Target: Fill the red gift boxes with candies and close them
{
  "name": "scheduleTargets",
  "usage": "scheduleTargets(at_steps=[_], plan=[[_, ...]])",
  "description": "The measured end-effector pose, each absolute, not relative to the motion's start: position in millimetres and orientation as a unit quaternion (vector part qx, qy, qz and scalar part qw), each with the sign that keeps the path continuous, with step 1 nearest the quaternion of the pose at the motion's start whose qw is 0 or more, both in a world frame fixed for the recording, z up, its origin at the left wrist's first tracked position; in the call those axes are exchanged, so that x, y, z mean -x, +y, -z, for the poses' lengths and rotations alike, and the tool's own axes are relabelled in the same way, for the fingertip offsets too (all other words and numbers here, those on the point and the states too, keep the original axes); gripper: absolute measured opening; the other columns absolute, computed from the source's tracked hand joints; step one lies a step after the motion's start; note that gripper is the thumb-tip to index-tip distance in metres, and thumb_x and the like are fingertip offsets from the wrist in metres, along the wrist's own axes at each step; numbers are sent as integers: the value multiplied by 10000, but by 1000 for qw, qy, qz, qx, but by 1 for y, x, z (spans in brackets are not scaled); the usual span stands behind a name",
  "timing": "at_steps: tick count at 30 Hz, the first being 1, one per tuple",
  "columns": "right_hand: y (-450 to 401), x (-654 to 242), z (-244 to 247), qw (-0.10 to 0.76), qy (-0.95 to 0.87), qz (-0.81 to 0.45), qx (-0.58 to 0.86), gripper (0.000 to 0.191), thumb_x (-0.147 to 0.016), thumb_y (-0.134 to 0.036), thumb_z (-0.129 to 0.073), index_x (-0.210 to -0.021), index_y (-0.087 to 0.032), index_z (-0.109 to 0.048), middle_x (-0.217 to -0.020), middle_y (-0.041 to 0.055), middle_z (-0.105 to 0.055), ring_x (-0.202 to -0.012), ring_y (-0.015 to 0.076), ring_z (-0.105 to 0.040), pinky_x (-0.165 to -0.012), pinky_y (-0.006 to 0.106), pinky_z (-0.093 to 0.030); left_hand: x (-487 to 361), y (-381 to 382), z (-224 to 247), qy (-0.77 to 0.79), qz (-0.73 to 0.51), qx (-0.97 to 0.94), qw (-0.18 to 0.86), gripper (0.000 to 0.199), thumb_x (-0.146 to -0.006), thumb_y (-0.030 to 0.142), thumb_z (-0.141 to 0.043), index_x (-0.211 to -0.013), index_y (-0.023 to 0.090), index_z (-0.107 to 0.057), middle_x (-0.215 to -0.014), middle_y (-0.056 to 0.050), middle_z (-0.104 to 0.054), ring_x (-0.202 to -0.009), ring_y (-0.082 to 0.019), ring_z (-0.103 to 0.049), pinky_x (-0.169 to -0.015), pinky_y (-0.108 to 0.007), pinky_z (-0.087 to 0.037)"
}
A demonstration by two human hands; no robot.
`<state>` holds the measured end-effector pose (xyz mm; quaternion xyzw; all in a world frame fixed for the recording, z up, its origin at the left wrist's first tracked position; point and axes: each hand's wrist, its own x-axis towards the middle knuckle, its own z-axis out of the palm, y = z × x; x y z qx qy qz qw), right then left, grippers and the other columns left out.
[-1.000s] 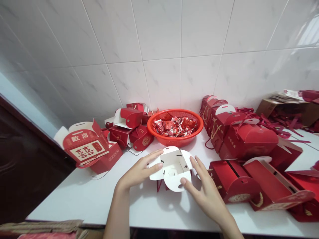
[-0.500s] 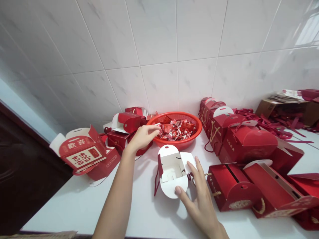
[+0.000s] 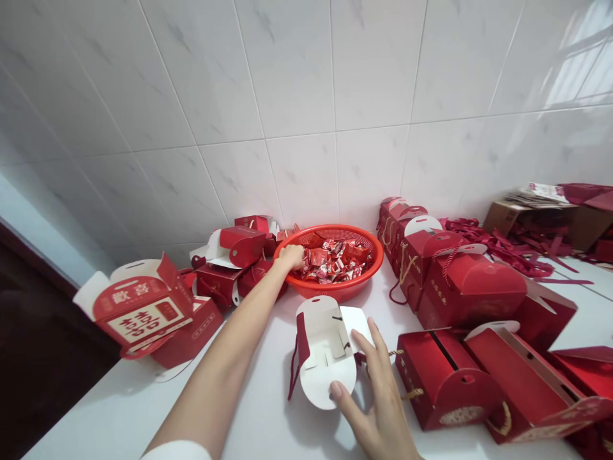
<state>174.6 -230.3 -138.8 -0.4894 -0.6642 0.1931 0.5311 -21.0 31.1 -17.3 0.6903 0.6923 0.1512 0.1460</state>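
My left hand [image 3: 292, 257] is at the left rim of a red plastic basket [image 3: 306, 291], its fingers down among the wrapped candies [image 3: 340, 259] and hidden there. Below the basket stands an open candy box [image 3: 327, 345], white inside and dark red outside, with its flaps folded out. A few slots and folded tabs show in its bottom. My right hand [image 3: 378, 390] holds this box by its near right corner, thumb on the front flap and fingers against the right flap. A dark red cord handle [image 3: 293, 367] hangs at the box's left side.
Red gift boxes [image 3: 476, 278] with rope handles line the right side, close to my right hand. More boxes [image 3: 148, 313] lie at the left. Dark red ribbons [image 3: 498, 246] and a brown carton [image 3: 502, 217] are at the far right. A tiled wall [image 3: 301, 172] stands behind.
My left hand has moved from above the basket's left rim down into the candies. My right hand stays at the box. The whole view has shifted slightly.
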Motion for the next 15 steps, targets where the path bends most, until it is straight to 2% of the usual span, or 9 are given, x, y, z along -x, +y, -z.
scheduleTargets(at_steps=[3, 5, 7, 10, 15], plan=[[-230, -175, 139, 533, -663, -194, 489, 575, -954, -398, -609, -1487, -275, -431, -1668, 113, -265, -1454, 328, -444, -1108, 392, -478, 24, 34, 18, 680, -207, -680, 181, 175, -903, 319, -706, -842, 155, -695, -830, -16, -695, -757, -155, -655, -701, -287, -531], [-230, -175, 138, 531, -663, -197, 490, 564, -958, -396, -603, -1483, -278, -432, -1669, 110, -264, -1462, 325, -433, -1106, 392, -481, 24, 34, 19, 663, -252, -674, 208, 271, -834, 286, -746, -614, 165, -646, -573, 31, -589, -583, -123, -573, -574, -239, -426], [-231, -175, 137, 529, -662, -198, 492, 554, -961, -397, -600, -1477, -281, -438, -1669, 106, -266, -1475, 324, -412, -1101, 390, -486, 23, 34, 21, 644, -291, -667, 237, 336, -782, 265, -753, -501, 174, -594, -446, 55, -477, -490, -104, -491, -513, -239, -337], [-232, -175, 135, 529, -659, -196, 498, 561, -949, -386, -619, -1472, -272, -453, -1657, 116, -292, -1487, 336, -390, -1097, 400, -491, 20, 34, 23, 621, -340, -651, 274, 331, -750, 244, -729, -477, 178, -555, -422, 66, -451, -463, -94, -457, -499, -231, -310], [-232, -175, 136, 529, -658, -197, 498, 558, -955, -393, -607, -1476, -267, -448, -1662, 118, -283, -1479, 334, -403, -1111, 404, -478, 17, 34, 20, 593, -396, -622, 324, 244, -790, 226, -624, -588, 195, -490, -592, 17, -631, -579, -116, -605, -562, -212, -427]])
